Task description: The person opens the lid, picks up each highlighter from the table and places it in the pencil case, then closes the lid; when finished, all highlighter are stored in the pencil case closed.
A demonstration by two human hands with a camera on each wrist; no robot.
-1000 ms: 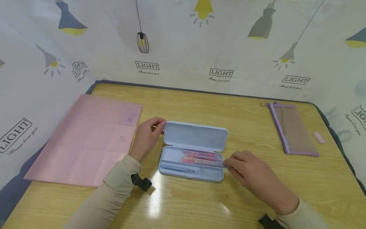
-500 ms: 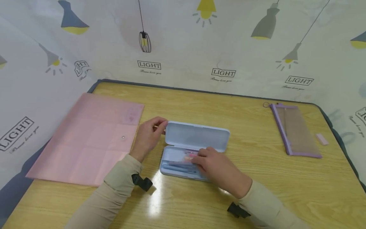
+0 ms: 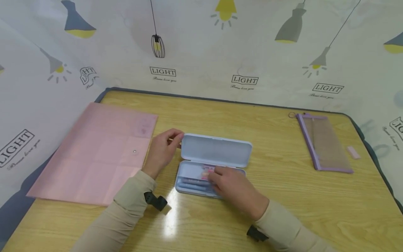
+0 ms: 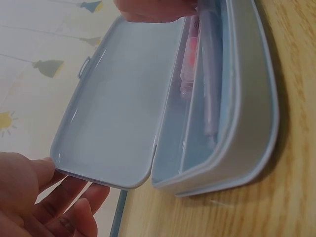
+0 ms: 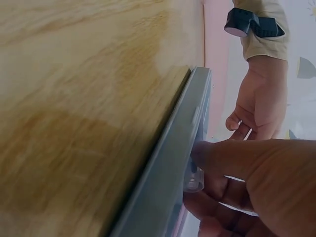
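A light blue pencil case lies open on the table, its lid tilted up at the back. My left hand pinches the lid's left end between thumb and fingers. Inside the case, my right hand holds a bluish translucent pen by its right part, low in the front compartment. A clear end of that pen shows by the thumb in the right wrist view. Another blue pen lies alongside it. Pink pens rest in the back compartment, partly hidden by my right hand.
A pink folder with a snap button lies left of the case. On the right are a mesh zip pouch with purple edging and a small pale pink eraser. Behind the wooden table hangs a lamp-patterned cloth.
My right hand has moved left from the case's right end, bringing the pen over and down into the front compartment. The left hand stays on the lid.
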